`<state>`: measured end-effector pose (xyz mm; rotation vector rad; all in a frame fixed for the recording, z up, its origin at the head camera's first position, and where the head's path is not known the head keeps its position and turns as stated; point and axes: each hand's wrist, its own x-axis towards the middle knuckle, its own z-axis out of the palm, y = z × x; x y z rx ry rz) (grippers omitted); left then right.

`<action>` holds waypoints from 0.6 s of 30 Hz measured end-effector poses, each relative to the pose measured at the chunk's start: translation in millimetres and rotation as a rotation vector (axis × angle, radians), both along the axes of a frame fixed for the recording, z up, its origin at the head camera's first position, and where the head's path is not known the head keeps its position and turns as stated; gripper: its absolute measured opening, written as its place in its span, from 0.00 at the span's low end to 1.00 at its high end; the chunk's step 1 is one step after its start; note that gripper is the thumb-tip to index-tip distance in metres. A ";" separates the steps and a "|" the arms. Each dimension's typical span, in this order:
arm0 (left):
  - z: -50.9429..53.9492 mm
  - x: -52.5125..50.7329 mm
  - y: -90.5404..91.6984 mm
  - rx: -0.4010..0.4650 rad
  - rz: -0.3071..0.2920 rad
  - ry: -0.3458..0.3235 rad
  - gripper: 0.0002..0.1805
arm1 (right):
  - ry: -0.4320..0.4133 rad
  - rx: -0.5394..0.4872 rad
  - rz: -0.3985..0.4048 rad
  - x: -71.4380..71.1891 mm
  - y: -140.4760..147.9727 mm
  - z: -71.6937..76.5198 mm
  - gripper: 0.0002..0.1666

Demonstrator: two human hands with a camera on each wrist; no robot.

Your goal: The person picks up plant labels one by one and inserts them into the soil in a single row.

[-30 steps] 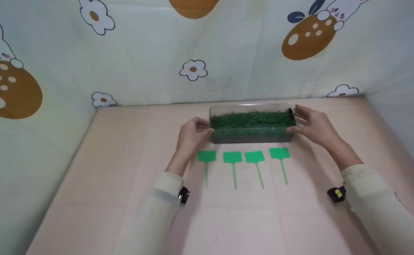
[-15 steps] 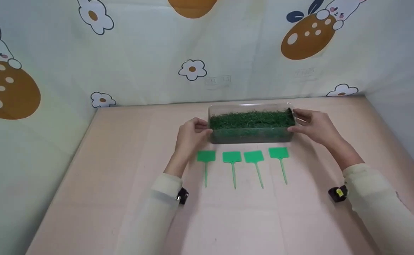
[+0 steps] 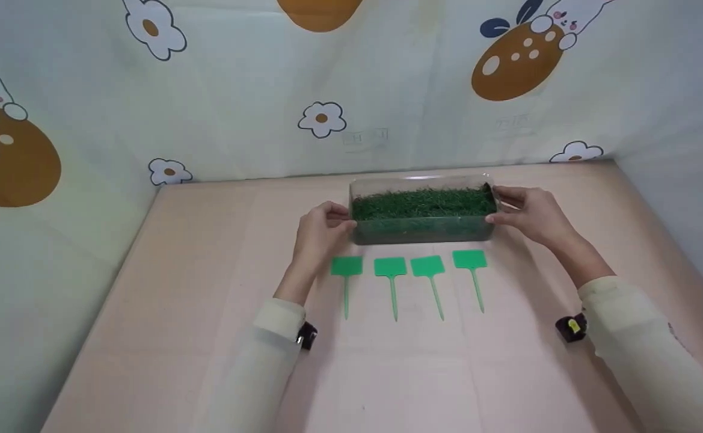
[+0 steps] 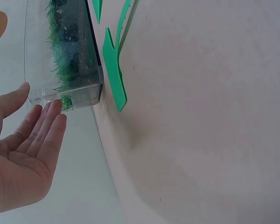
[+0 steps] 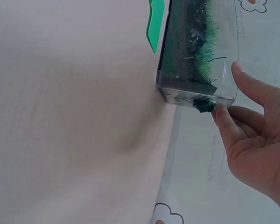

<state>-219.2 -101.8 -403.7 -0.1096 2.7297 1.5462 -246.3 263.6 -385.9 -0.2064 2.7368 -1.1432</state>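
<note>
A long clear plastic box (image 3: 423, 231) with green artificial grass (image 3: 423, 203) in it stands near the back of the table. My left hand (image 3: 320, 234) is at its left end, with thumb and fingertips against the end and front corner. At the right end my right hand (image 3: 534, 215) touches the box with its fingertips, the thumb by the front corner. In the wrist views the fingers (image 4: 49, 128) of both hands lie fairly straight or loosely bent. In front of the box lie several green T-shaped plant labels (image 3: 390, 267) in a row, stems toward me.
A pale pink cloth covers the table (image 3: 387, 373). Behind it hangs a light curtain (image 3: 237, 108) with flowers and rabbits, which also covers both sides. A dark device (image 3: 570, 328) sits at each wrist.
The right hand's fingers have come down and closer together at the box's right end. The left hand stays at its end. The whole view has shifted slightly; box and labels keep their places.
</note>
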 end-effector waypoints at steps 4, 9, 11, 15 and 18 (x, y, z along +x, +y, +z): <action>-0.1 1.7 -1.5 0.014 -0.001 -0.014 0.15 | 0.000 0.013 -0.002 -0.4 -0.5 0.9 0.42; 0.5 4.5 -5.5 0.024 -0.004 -0.010 0.14 | -0.003 0.024 0.002 -1.9 -0.8 1.8 0.41; 0.9 5.7 -7.3 0.024 -0.007 -0.005 0.13 | -0.004 0.029 0.002 -2.3 -0.8 1.7 0.41; 0.3 7.2 -10.5 0.038 -0.031 0.009 0.11 | -0.008 0.039 -0.007 -1.9 -0.5 2.0 0.41; -0.3 8.1 -12.2 0.053 -0.045 0.013 0.12 | -0.006 0.050 -0.009 -1.8 -0.1 2.2 0.41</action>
